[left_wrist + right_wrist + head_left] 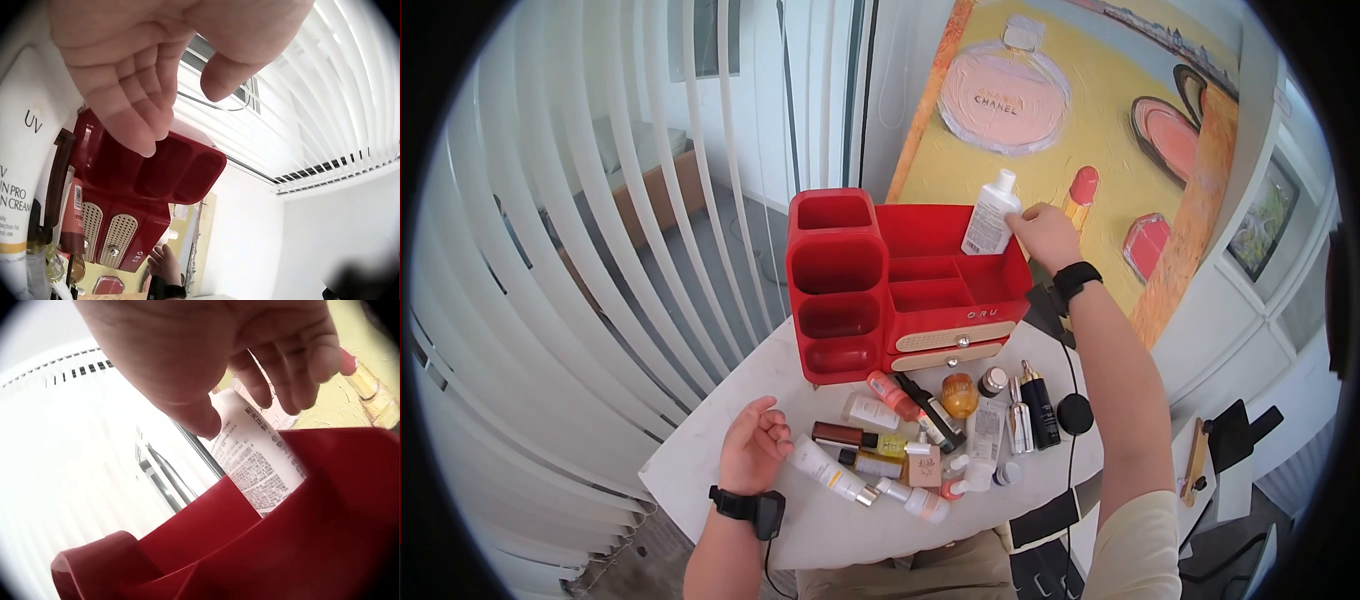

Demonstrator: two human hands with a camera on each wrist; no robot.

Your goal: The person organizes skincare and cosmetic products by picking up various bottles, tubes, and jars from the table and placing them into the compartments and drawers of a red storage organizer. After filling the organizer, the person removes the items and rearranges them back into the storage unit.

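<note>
In the head view my right hand [1048, 237] pinches the right side of a white cosmetic bottle [987, 222] with a white cap. Small print covers the face of the bottle, and its lower end stands inside the back right compartment of a red cosmetics organizer [882, 318]. The right wrist view has the thumb and fingers on either side of the bottle [256, 456], above the red wall. My left hand [752, 449] holds nothing, its fingers loosely curled, beside a white tube of sun cream [828, 468]. That tube [20, 156] also shows in the left wrist view.
Several cosmetics lie before the organizer on a white table [800, 535], among them an amber jar [959, 395], a dark pump bottle [1041, 405] and a pink bottle [924, 466]. A black cable [1072, 500] hangs near the right forearm. Blinds [600, 230] stand left; a painting [940, 140] stands behind.
</note>
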